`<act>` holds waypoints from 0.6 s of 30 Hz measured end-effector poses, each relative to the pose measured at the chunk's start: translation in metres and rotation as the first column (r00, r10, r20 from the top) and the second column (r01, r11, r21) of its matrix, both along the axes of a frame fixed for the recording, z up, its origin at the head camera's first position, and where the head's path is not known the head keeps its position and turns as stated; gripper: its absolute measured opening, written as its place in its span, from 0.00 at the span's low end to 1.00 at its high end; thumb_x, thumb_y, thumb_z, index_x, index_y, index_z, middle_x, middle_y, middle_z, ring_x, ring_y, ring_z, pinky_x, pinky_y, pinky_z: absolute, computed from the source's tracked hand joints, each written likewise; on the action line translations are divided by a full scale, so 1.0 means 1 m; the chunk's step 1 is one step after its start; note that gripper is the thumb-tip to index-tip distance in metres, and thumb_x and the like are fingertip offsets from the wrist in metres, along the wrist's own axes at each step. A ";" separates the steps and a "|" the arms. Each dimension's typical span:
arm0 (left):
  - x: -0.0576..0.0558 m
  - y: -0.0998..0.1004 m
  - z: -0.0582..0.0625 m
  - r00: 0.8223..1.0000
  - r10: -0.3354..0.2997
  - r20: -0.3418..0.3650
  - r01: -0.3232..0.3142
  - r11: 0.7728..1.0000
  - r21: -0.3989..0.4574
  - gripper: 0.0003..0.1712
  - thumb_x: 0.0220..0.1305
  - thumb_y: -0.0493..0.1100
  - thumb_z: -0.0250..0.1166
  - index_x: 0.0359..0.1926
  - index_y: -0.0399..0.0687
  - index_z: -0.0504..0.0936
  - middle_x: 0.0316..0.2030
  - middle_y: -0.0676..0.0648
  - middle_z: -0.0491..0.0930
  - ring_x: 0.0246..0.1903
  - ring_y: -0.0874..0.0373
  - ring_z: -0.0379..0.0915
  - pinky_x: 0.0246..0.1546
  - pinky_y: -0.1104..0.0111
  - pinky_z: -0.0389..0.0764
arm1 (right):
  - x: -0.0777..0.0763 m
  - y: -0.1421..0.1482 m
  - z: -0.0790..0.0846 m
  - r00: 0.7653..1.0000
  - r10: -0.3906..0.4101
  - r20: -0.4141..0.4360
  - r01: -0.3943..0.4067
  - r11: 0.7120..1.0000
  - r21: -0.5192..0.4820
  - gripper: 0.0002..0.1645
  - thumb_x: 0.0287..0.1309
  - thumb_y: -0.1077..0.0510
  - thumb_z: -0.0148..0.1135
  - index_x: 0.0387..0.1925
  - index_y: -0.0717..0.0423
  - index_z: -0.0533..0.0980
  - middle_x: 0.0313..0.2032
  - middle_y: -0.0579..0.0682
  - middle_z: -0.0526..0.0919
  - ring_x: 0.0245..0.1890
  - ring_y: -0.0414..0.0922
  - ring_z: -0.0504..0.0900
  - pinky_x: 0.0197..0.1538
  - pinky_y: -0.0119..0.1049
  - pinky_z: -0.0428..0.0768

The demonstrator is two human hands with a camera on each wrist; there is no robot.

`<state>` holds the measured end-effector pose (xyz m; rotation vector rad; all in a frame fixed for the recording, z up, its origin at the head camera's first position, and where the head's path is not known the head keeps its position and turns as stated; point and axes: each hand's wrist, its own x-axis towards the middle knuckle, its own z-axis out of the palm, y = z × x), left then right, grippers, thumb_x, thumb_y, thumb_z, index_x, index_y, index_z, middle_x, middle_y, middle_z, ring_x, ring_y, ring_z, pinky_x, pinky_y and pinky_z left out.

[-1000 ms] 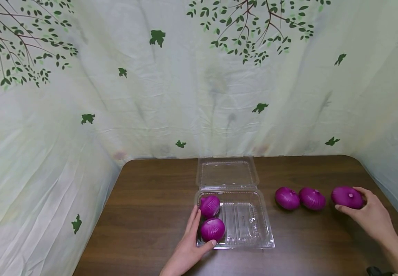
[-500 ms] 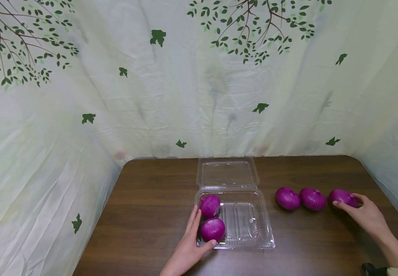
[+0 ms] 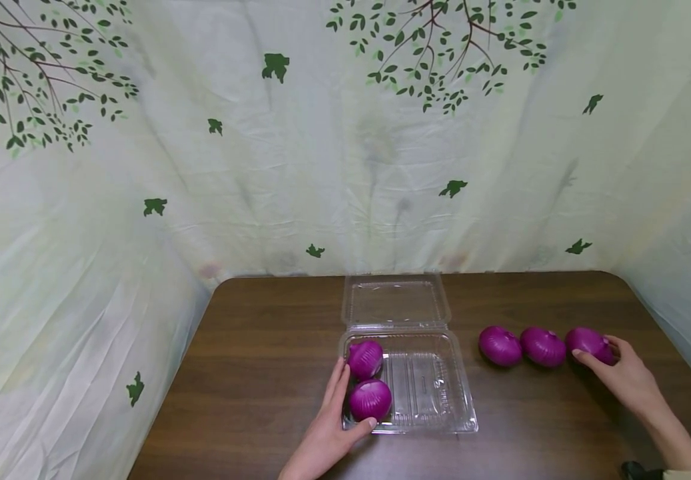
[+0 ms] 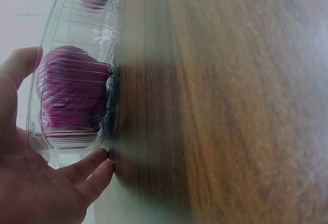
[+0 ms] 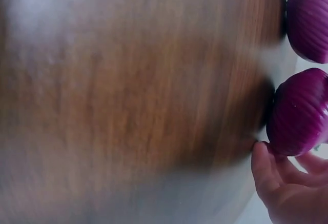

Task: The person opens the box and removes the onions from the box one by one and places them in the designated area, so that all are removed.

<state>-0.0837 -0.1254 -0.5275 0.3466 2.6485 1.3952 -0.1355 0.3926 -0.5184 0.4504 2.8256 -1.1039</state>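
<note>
Two red onions point(image 3: 371, 400) sit at the left side of a clear plastic clamshell container point(image 3: 423, 380), its lid point(image 3: 394, 300) folded back flat. My left hand point(image 3: 332, 427) rests at its front left corner, fingers laid along the left wall and thumb at the front rim. Through the plastic, the left wrist view shows an onion point(image 4: 74, 90) beside the thumb. On the right, my right hand point(image 3: 630, 380) holds a red onion point(image 3: 586, 341) between thumb and fingers, right beside a row of two more, the middle onion point(image 3: 543, 347) and the left onion point(image 3: 500, 346).
Everything stands on a brown wooden table point(image 3: 249, 373) with rounded back corners. Behind it hangs a pale cloth point(image 3: 321, 167) printed with leaves and branches. Bare wood lies between the container and the row of onions.
My right hand has shifted left with its onion, which has turned and come up close to the other two. The left hand and the container have stayed put.
</note>
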 end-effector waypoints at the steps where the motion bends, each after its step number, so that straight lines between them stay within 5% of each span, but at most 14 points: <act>1: 0.000 0.000 0.000 1.000 0.000 0.001 0.000 1.000 -0.002 0.58 0.58 0.58 0.70 0.79 0.52 0.45 0.78 0.55 0.34 0.72 0.42 0.45 0.59 0.35 0.62 | 0.000 -0.001 0.000 1.000 0.001 0.001 -0.001 1.000 -0.001 0.61 0.64 0.32 0.53 0.68 0.82 0.44 0.61 0.85 0.55 0.58 0.78 0.58 0.51 0.70 0.65; 9: 0.000 0.000 0.001 1.000 0.002 0.008 -0.002 1.000 -0.011 0.58 0.58 0.58 0.70 0.79 0.51 0.45 0.78 0.56 0.34 0.72 0.42 0.46 0.57 0.34 0.64 | 0.002 -0.007 -0.001 1.000 -0.007 0.014 0.007 1.000 -0.010 0.63 0.64 0.32 0.54 0.69 0.81 0.40 0.62 0.84 0.53 0.59 0.78 0.57 0.53 0.71 0.64; 18: 0.000 0.001 0.001 1.000 0.002 0.006 -0.002 1.000 -0.005 0.57 0.58 0.57 0.70 0.79 0.51 0.45 0.78 0.55 0.34 0.72 0.42 0.45 0.58 0.35 0.63 | 0.011 -0.024 0.000 0.974 0.027 -0.225 -0.003 0.994 0.109 0.52 0.64 0.41 0.61 0.66 0.81 0.54 0.56 0.83 0.63 0.53 0.76 0.64 0.45 0.69 0.68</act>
